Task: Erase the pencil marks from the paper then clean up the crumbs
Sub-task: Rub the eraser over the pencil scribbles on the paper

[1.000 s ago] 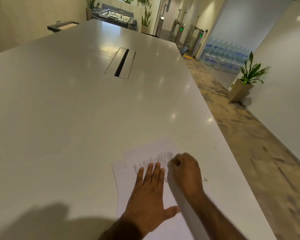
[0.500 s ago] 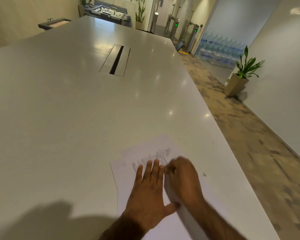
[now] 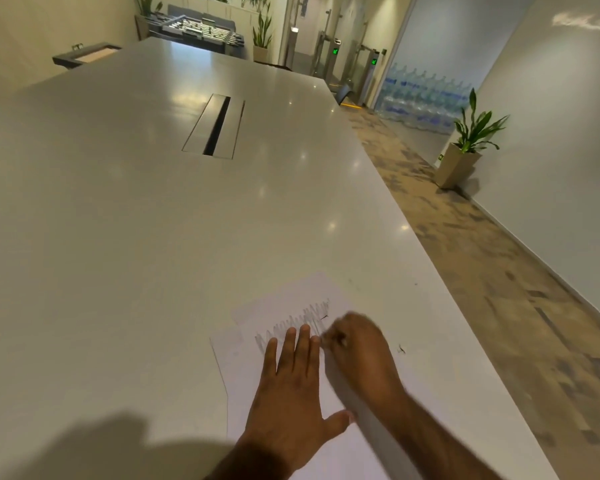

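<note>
A white sheet of paper (image 3: 291,296) lies on the table near its front right edge. A band of grey pencil scribble (image 3: 305,317) runs across the sheet. My left hand (image 3: 291,386) lies flat on the paper, fingers spread, just below the scribble. My right hand (image 3: 357,351) is fisted at the right end of the scribble, blurred, pinching something small that I take for an eraser; it is mostly hidden. A dark crumb (image 3: 401,349) lies on the table right of the paper, and another small crumb (image 3: 324,317) sits on the scribble.
The long white table (image 3: 153,220) stretches away, with a cable slot (image 3: 217,125) in its middle. Its right edge drops to a patterned floor. A potted plant (image 3: 465,150) stands by the right wall, water bottles (image 3: 426,98) behind it.
My right hand has shifted left and back along the scribble, rubbing over the marks. My left hand has stayed flat on the paper. The camera view has tilted a little.
</note>
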Demonstrator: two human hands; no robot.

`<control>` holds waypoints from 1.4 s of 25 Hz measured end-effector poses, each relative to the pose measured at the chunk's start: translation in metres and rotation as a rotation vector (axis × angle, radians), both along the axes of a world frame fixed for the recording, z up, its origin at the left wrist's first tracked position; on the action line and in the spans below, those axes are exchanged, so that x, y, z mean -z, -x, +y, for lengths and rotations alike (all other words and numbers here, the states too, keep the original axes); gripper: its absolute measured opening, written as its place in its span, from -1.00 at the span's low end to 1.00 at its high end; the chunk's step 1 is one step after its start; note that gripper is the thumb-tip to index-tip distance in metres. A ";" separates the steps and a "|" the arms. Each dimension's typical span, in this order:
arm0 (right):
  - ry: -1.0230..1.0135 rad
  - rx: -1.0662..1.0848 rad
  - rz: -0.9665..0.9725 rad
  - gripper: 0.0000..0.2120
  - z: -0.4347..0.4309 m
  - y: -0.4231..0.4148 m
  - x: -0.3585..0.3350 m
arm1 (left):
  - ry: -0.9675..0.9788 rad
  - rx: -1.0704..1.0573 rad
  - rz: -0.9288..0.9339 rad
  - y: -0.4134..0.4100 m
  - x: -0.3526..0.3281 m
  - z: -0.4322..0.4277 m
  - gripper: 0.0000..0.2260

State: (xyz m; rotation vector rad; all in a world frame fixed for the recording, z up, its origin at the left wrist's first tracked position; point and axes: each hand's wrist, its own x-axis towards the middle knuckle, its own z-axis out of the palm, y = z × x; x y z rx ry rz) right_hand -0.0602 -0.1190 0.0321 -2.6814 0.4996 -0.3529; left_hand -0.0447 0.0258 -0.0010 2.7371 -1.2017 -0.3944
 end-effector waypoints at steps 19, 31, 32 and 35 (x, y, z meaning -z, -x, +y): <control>0.062 -0.009 0.034 -0.82 -0.024 -0.063 -0.001 | -0.051 -0.023 0.006 -0.001 0.002 -0.002 0.01; 0.147 -0.024 0.008 -0.79 -0.021 -0.067 -0.003 | -0.052 -0.045 0.025 0.002 -0.008 -0.003 -0.04; 0.130 -0.021 0.014 -0.81 -0.022 -0.061 -0.003 | -0.040 -0.034 0.017 0.002 -0.003 -0.002 -0.03; 0.080 -0.058 -0.005 -0.83 -0.005 -0.012 0.006 | 0.102 -0.040 -0.002 -0.001 0.005 -0.001 0.02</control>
